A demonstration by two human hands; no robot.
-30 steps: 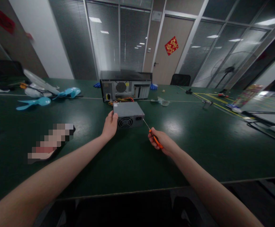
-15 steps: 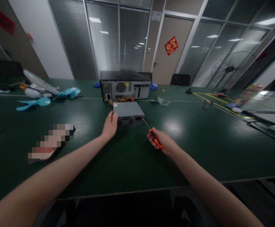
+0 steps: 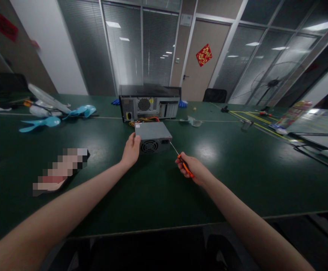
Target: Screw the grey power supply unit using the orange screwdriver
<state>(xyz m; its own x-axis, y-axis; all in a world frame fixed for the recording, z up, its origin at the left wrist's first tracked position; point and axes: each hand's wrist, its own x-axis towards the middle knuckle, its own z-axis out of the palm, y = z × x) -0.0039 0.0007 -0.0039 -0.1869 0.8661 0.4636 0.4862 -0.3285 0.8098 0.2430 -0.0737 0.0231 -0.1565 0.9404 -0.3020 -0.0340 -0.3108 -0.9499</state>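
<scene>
A grey computer power supply (image 3: 154,131) lies on the green table (image 3: 141,203), its fan grille and socket side facing me. My left hand (image 3: 131,150) grips its left end, thumb on the near corner. My right hand (image 3: 192,168) is closed around the orange and black handle of a screwdriver (image 3: 185,165). The thin shaft slants up and left, and its tip meets the right edge of the face beside the socket. Whether a screw sits under the tip is too small to tell. Red and yellow cables (image 3: 147,119) run behind the unit, towards a black computer case (image 3: 149,101) lying on its side.
Light-blue fan blades (image 3: 43,123) and white fan parts (image 3: 46,107) lie at the left. A blurred-out flat object (image 3: 63,171) rests near my left forearm. Behind to the right is a clear plastic piece (image 3: 193,121). Blue gloves or cloth (image 3: 183,103) show beside the case.
</scene>
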